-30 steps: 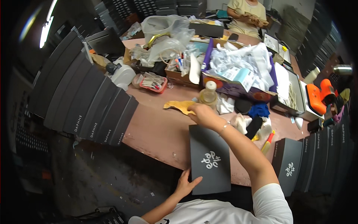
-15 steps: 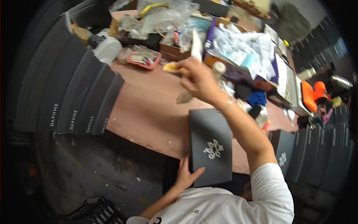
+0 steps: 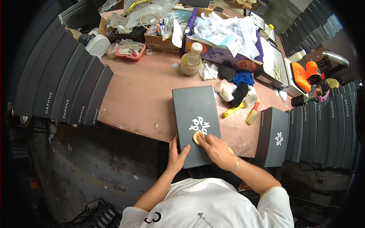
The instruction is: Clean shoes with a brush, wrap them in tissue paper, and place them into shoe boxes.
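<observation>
A dark grey shoe box (image 3: 194, 104) with white lettering on its lid lies at the table's near edge, reaching slightly over it. My left hand (image 3: 176, 156) grips its near left side, thumb on the lid and fingers along the side wall. A small pale yellow sponge-like pad (image 3: 198, 138) is pinched in my right hand (image 3: 220, 152) and rests on the lid at the lettering. Part of the pad is hidden under the fingers. To the right of the box lie a yellow-handled brush (image 3: 234, 110) and a red-and-yellow brush (image 3: 253, 113).
Rows of grey boxes stand at left (image 3: 81, 89) and right (image 3: 319, 129). Behind the shoe box are a pump bottle (image 3: 191, 60), a blue cloth (image 3: 243, 78), and a purple carton (image 3: 224, 57) of crumpled white paper. A red tray (image 3: 131, 51) of swabs sits at the back left.
My right hand has come down from above the far part of the table to the box lid, with the pad in it. My left hand stays at the box's left side.
</observation>
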A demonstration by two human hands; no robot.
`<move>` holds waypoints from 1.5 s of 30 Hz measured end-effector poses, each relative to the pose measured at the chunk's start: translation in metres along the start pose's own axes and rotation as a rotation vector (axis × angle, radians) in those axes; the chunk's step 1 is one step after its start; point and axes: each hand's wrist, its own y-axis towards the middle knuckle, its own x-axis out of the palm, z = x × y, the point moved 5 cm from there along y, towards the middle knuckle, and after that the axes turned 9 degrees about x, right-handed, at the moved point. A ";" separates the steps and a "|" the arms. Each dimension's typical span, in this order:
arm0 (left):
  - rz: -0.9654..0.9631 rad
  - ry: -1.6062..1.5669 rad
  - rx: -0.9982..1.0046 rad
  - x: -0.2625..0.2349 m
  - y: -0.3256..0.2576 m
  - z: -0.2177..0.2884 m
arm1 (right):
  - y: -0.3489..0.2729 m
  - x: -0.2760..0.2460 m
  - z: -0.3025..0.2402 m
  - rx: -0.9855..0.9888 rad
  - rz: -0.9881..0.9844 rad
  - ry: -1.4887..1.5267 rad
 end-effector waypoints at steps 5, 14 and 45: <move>-0.031 -0.021 0.020 0.001 -0.001 0.002 | 0.036 -0.001 0.001 0.039 -0.020 -0.031; 0.000 0.032 0.022 0.002 -0.011 -0.005 | 0.018 -0.004 -0.008 -0.004 -0.207 -0.135; 0.029 -0.003 0.022 -0.002 0.000 0.002 | 0.263 -0.069 0.105 -0.013 0.660 0.331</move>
